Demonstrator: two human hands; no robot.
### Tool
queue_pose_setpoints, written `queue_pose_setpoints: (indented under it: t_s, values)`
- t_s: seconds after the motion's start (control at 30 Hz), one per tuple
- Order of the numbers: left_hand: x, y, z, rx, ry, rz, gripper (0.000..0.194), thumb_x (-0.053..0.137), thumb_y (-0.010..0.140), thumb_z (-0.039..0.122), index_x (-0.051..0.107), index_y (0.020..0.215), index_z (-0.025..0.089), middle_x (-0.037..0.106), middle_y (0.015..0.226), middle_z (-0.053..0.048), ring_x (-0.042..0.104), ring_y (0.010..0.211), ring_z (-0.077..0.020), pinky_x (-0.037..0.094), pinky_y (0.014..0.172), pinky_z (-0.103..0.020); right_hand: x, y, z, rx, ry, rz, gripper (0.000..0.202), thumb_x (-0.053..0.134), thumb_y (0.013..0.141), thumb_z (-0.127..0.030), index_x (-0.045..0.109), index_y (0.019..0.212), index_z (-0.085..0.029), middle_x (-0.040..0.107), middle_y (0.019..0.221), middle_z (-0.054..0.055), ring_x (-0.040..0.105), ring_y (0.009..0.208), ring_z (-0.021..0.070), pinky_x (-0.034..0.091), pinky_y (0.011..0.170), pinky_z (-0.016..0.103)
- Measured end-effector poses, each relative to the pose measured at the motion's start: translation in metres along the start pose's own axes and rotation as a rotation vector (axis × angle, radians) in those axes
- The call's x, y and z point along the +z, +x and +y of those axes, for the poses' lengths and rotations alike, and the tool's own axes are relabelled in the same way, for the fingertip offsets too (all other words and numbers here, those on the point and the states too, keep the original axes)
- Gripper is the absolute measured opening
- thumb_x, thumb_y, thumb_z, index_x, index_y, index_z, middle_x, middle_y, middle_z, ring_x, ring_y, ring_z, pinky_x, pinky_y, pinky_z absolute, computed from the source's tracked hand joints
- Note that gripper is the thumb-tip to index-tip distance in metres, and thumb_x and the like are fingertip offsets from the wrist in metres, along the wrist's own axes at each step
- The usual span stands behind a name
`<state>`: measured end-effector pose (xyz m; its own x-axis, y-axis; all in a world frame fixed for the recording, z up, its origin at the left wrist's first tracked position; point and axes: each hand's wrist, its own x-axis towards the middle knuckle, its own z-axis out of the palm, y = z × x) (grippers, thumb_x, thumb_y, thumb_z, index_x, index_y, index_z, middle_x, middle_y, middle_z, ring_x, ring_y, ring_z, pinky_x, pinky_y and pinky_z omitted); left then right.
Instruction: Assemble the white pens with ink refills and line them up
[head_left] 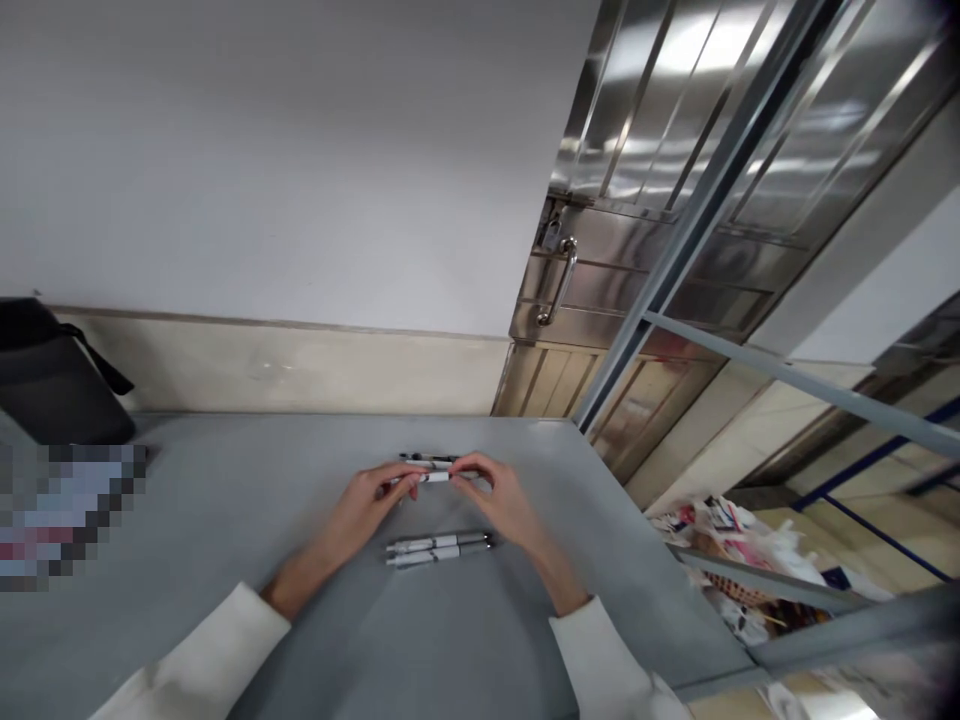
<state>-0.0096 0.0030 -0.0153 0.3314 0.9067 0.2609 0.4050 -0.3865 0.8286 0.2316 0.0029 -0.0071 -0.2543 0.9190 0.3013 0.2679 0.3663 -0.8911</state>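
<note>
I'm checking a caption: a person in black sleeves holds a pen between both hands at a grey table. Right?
Not quite: the head view shows white sleeves, not black. The person's left hand and right hand do hold a pen between them at a grey table.

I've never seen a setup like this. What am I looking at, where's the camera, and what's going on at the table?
There's no machine here: these are a person's two bare hands, in white sleeves. The single picture comes from a camera worn on that person's head, looking forward and down. The left hand and right hand hold a white-barrelled pen between their fingertips, above a grey tabletop. Nearer the person lie other pens; just beyond the held one are more, partly hidden. A black bag-like object sits at the far left; a patch beside it is pixelated.
</note>
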Motion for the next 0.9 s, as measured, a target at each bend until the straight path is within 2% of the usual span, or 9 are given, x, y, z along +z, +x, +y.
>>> queue_pose_setpoints:
  t_s: [0.07,0.2,0.33,0.5,0.67,0.77,0.9]
  values:
    - [0.000,0.001,0.001,0.005,-0.002,0.008,0.037,0.053,0.103,0.048,0.080,0.113,0.024,0.078,0.091,-0.002,0.068,0.086,-0.0226,0.050,0.077,-0.030,0.001,0.000,0.001,-0.020,0.013,0.002,0.020,0.075,0.091,-0.040,0.075,0.105,-0.025,0.079,0.110,0.005,0.073,0.109,0.0243,0.055,0.101,0.040]
    - [0.000,0.002,-0.002,-0.010,-0.001,-0.012,0.041,0.052,0.104,0.050,0.081,0.115,0.022,0.075,0.087,-0.003,0.064,0.082,-0.0217,0.047,0.074,-0.029,0.003,0.000,0.002,0.043,-0.014,0.001,0.020,0.071,0.093,-0.041,0.077,0.099,-0.023,0.080,0.098,0.007,0.075,0.094,0.0247,0.058,0.090,0.040]
    - [0.001,0.002,-0.005,-0.006,-0.025,-0.025,0.044,0.052,0.104,0.052,0.081,0.115,0.022,0.073,0.086,-0.003,0.061,0.079,-0.0207,0.044,0.072,-0.028,0.004,0.000,-0.002,-0.009,-0.013,0.040,0.018,0.075,0.089,-0.035,0.077,0.101,-0.022,0.079,0.106,0.007,0.073,0.103,0.0247,0.055,0.098,0.040]
    - [0.000,0.001,0.000,-0.024,-0.009,-0.009,0.043,0.054,0.102,0.054,0.081,0.108,0.022,0.072,0.084,-0.001,0.058,0.074,-0.0196,0.042,0.068,-0.027,0.003,-0.001,-0.006,0.093,-0.004,0.023,0.021,0.068,0.096,-0.040,0.078,0.088,-0.023,0.078,0.087,0.006,0.073,0.086,0.0242,0.057,0.085,0.039]
    - [-0.004,0.000,0.008,-0.036,-0.036,-0.025,0.043,0.050,0.104,0.052,0.078,0.095,0.020,0.069,0.080,-0.001,0.059,0.073,-0.0194,0.043,0.070,-0.027,0.000,0.000,-0.005,-0.037,0.009,0.077,0.011,0.075,0.090,-0.034,0.078,0.096,-0.025,0.078,0.104,0.005,0.072,0.101,0.0233,0.055,0.094,0.038]
    - [-0.006,-0.001,0.009,-0.061,-0.035,-0.007,0.046,0.051,0.103,0.056,0.077,0.090,0.020,0.067,0.075,0.000,0.058,0.070,-0.0190,0.042,0.068,-0.028,-0.003,0.001,0.000,-0.035,0.049,0.091,0.013,0.076,0.089,-0.034,0.076,0.096,-0.024,0.077,0.104,0.005,0.073,0.098,0.0224,0.057,0.092,0.038]
    - [-0.005,0.001,0.003,-0.089,-0.080,-0.003,0.043,0.055,0.101,0.057,0.080,0.110,0.023,0.076,0.088,-0.002,0.059,0.071,-0.0192,0.043,0.069,-0.028,-0.006,0.002,0.004,0.015,0.098,0.093,0.016,0.074,0.090,-0.035,0.078,0.103,-0.026,0.077,0.111,0.005,0.075,0.099,0.0229,0.058,0.092,0.039]
